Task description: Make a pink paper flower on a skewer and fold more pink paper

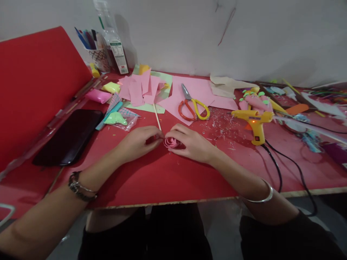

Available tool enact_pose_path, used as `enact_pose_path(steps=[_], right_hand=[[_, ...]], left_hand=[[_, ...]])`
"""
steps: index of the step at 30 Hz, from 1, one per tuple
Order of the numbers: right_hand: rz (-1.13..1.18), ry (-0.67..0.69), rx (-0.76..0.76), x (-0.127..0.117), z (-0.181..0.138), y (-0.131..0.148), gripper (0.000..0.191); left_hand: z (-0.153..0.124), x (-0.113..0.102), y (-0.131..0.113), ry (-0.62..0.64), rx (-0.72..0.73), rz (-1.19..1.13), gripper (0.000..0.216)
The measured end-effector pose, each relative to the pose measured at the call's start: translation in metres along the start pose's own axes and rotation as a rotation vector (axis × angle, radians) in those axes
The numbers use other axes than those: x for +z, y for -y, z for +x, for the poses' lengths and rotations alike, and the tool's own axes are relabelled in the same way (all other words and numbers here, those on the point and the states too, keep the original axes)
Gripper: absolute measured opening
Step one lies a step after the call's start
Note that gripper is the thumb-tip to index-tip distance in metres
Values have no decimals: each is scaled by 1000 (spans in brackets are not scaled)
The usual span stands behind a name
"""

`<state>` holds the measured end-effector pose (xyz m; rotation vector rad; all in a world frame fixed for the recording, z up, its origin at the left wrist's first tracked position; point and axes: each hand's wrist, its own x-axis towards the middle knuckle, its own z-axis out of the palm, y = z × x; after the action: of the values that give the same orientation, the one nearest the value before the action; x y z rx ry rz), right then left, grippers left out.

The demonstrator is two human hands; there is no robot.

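Note:
A small coiled pink paper flower (171, 143) sits between my hands, just above or on the red tabletop. My right hand (191, 143) curls round its right side, fingers over the top and thumb below. At its left edge, the thumb and fingers of my left hand (142, 142) pinch together on the outer turn of the paper. A thin wooden stick (157, 117) lies just behind my left fingertips. Scissors (187, 99) with one red and one yellow handle lie open beyond my right hand, on a pink paper sheet (173, 94).
At right, a yellow glue gun (253, 124) with a lit orange light trails a black cable. Paper scraps (222, 124) lie near it. A phone (72, 137), clay packets (116, 119), cut pink strips (141, 88), a bottle (118, 54) and a pen cup (99, 57) stand left.

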<state>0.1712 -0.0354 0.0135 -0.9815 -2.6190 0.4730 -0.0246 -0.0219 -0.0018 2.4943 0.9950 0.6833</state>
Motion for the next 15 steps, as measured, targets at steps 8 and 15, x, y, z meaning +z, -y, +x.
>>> enact_pose_path(steps=[8,15], right_hand=[[80,-64,4,1,2,0,21],[157,-210,51,0,4,1,16]], left_hand=[[1,-3,-1,-35,-74,24,17],[1,-6,-2,-133,-171,66,18]])
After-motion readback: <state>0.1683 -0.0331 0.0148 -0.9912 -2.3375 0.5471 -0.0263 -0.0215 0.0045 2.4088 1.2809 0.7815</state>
